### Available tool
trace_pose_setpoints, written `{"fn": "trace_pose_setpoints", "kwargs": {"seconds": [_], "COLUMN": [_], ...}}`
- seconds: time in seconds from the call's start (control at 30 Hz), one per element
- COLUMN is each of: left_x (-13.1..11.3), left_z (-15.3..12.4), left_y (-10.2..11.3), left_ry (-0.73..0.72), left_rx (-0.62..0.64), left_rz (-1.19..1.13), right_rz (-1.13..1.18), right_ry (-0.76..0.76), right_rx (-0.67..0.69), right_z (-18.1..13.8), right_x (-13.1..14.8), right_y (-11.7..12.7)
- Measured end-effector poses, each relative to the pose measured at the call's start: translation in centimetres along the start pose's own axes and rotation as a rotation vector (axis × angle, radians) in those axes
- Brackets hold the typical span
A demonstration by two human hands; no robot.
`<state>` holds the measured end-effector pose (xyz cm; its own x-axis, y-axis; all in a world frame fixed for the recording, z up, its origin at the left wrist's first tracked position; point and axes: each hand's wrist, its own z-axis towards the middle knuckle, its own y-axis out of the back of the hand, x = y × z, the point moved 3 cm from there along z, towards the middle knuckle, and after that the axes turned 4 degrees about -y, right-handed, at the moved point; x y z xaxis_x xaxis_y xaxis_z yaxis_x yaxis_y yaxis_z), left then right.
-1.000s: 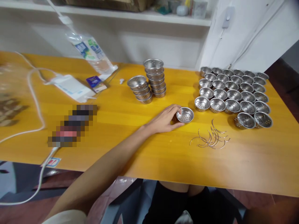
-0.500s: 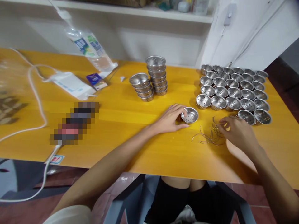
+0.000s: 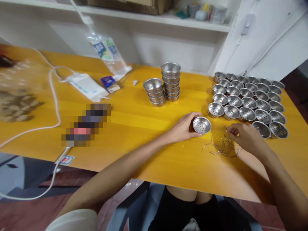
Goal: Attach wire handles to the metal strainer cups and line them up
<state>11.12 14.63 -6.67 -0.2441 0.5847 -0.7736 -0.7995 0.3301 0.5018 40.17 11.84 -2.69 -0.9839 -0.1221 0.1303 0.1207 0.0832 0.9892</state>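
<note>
My left hand (image 3: 184, 127) rests on the yellow table (image 3: 149, 150) with its fingers wrapped round a small perforated steel cup (image 3: 201, 125), held upright on the tabletop. Just to the right lies a loose pile of curved wire handles (image 3: 222, 147). My right hand (image 3: 245, 138) sits over the right side of that pile, fingertips pinched together at one wire. Behind both hands, several rows of the same steel cups (image 3: 249, 101) stand side by side. Two stacks of nested cups (image 3: 163, 85) stand farther back at the table's middle.
A white power adapter (image 3: 85, 86) with a long white cable (image 3: 51, 106) lies at the left, beside a plastic bag (image 3: 108, 53) and a small blue packet (image 3: 109, 82). A blurred-out object (image 3: 85, 125) lies left of centre. A white shelf (image 3: 154, 16) runs along the back wall.
My right hand came into view from the right and reached onto the wire pile. My left hand stayed on the steel cup. The camera shifted slightly.
</note>
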Motion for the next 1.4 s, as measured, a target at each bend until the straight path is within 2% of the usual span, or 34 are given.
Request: {"fn": "trace_pose_setpoints", "kwargs": {"seconds": [0.13,0.3,0.43,0.5,0.6,0.7,0.8,1.07,1.4], "left_x": [0.1,-0.3,-0.7,-1.2,-2.2,-3.2,-3.7,-3.0,-3.1], "left_z": [-0.1,-0.5,-0.7,-0.7,-0.8,-0.9,-0.9,-0.7,-0.8], "left_y": [-0.3,-0.7,-0.6,-0.5,-0.7,-0.9,-0.8,-0.4,-0.2], "left_ry": [0.024,0.006,0.000,0.001,-0.003,0.009,0.033,0.053,0.042], "left_rx": [-0.016,0.024,0.043,0.040,0.037,0.050,0.052,0.011,-0.024], "left_rz": [-0.118,-0.183,-0.161,-0.153,-0.163,-0.173,-0.165,-0.155,-0.148], "right_rz": [0.060,0.064,0.065,0.139,0.353,0.437,0.398,0.431,0.643], "right_ry": [0.059,0.124,0.118,0.133,0.275,0.418,0.472,0.392,0.386], "right_rx": [-0.023,-0.080,-0.315,-0.424,-0.484,-0.438,-0.367,-0.438,-0.161], "right_z": [-0.2,-0.1,-0.7,-1.3,-2.1,-2.6,-2.8,-1.8,-1.3], "right_x": [-0.7,-0.6,0.5,1.6,3.9,5.7,6.4,4.3,4.3], "right_y": [-0.1,-0.8,0.0,0.5,0.6,-0.3,-1.2,-0.3,-1.9]}}
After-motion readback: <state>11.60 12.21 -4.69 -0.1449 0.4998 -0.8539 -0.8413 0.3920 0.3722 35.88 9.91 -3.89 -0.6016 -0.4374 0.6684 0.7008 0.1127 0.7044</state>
